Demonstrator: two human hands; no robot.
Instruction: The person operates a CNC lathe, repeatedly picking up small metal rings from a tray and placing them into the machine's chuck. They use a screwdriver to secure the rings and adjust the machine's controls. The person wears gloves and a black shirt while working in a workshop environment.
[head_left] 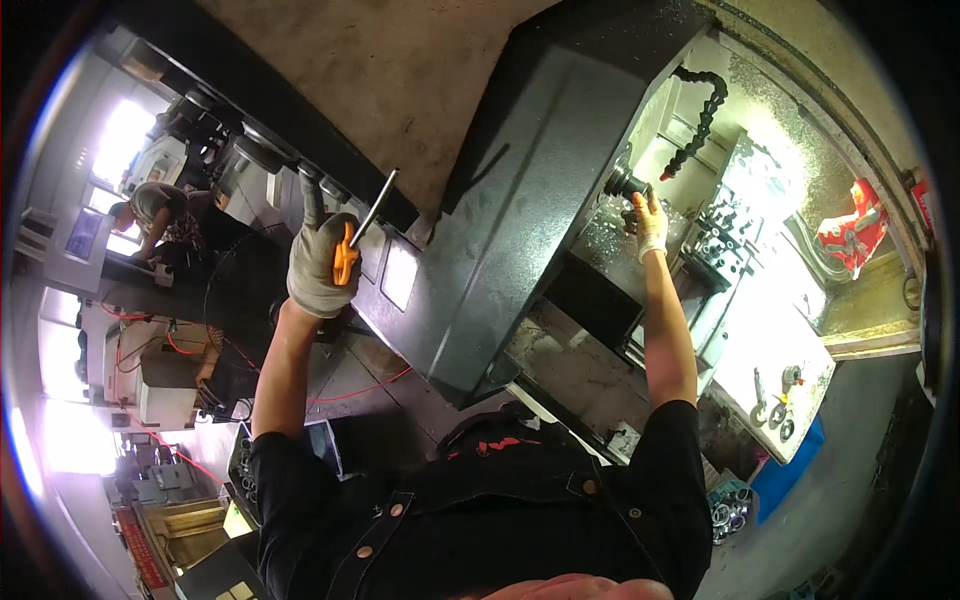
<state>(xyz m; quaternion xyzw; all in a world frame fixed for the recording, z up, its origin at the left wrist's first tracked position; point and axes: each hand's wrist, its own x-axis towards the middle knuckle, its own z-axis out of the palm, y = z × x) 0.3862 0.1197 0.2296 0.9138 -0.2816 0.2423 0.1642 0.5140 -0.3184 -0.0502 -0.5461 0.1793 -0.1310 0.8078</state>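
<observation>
My gloved left hand (322,262) is closed around an orange-handled tool (345,257) with a long metal rod that points up and to the right. One finger of that hand stretches up to the round knobs or buttons (308,172) along the edge of a dark machine panel. Inside the lit lathe, my gloved right hand (648,224) has its fingers on a dark round part (622,182) at the spindle. Part of the grip is hidden from this side. A black segmented coolant hose (708,115) with a red tip hangs just above the right hand.
A large dark sliding cover (530,190) stands between my arms. Right of the right hand is a metal tool block (722,235). Farther right, small tools and rings lie on a pale tray (775,385); a red packet (853,228) sits beyond. Another person (165,215) works at far left.
</observation>
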